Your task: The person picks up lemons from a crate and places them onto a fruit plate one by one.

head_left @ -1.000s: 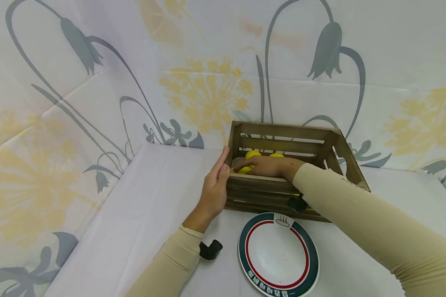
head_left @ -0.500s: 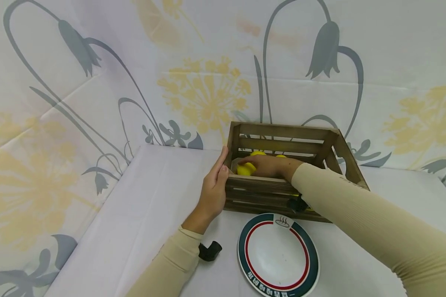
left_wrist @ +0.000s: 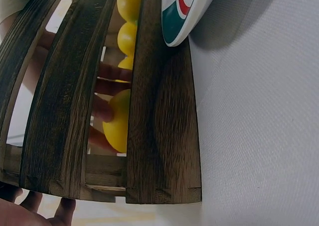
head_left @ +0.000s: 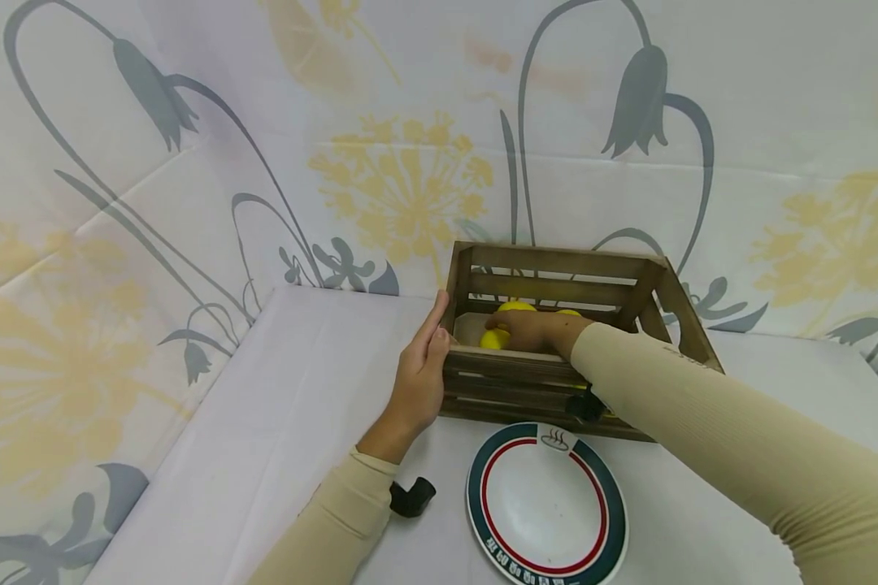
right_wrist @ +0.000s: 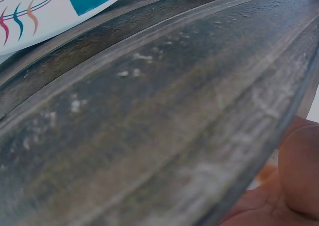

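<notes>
A brown slatted wooden crate [head_left: 512, 371] stands on the white surface with several lemons inside. My left hand [head_left: 419, 374] holds its left end, fingers along the outside and thumb at the front corner. Reaching over the front rim, my right hand [head_left: 532, 331] is inside the crate and grips a lemon [head_left: 493, 340]. Through the slats in the left wrist view, fingers curl about that lemon [left_wrist: 118, 121], while other lemons [left_wrist: 127, 39] lie in a row beside it. The right palm and part of the fingers are hidden by the crate front.
A round white plate [head_left: 545, 500] with a dark green and red rim lies just in front of the crate. Black wrist cameras [head_left: 413, 497] hang below both sleeves. A patterned cloth [head_left: 410, 97] rises behind the crate.
My right hand has drawn slightly to the right inside the crate, the lemon moving with it, baring more of the crate floor at the left. My left hand stays at the crate's end.
</notes>
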Action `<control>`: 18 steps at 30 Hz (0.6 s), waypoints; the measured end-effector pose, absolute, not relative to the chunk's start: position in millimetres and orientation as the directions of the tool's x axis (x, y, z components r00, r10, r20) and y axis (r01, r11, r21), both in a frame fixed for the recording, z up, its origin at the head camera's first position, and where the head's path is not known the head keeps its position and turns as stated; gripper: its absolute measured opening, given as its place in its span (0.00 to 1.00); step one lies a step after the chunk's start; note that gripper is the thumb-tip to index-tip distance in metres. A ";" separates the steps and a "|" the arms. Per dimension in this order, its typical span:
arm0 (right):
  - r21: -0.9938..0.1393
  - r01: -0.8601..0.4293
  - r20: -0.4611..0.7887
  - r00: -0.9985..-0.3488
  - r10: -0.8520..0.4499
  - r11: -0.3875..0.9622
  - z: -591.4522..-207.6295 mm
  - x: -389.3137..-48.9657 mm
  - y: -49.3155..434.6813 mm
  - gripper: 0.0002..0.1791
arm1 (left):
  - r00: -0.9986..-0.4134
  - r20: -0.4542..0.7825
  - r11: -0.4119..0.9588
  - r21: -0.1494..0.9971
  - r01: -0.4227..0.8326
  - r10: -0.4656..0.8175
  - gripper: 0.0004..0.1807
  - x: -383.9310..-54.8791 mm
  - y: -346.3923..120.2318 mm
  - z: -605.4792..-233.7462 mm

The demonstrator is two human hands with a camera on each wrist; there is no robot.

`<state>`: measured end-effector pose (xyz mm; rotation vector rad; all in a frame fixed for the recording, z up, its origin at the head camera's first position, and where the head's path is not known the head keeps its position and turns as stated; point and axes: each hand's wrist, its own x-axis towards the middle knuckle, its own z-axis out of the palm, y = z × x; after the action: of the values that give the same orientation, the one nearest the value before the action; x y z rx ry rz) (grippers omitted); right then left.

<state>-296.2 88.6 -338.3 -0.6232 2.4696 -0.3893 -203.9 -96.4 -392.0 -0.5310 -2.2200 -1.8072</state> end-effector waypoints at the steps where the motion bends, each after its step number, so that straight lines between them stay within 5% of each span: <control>1: -0.403 -0.330 -0.450 -0.741 -0.498 0.854 -338.7 -296.1 88.6 0.31 | -0.906 0.401 0.174 0.891 0.420 0.131 0.28 -203.9 -96.3 -392.1; 18: -0.419 -0.315 -0.394 -0.782 -0.483 0.852 -338.2 -296.1 87.9 0.34 | -0.900 0.415 0.170 0.885 0.434 0.134 0.28 -203.4 -96.9 -391.8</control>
<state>-296.1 87.9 -338.2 -0.5846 2.5278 -0.4557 -203.4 -96.9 -391.8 -0.5482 -2.2045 -1.7988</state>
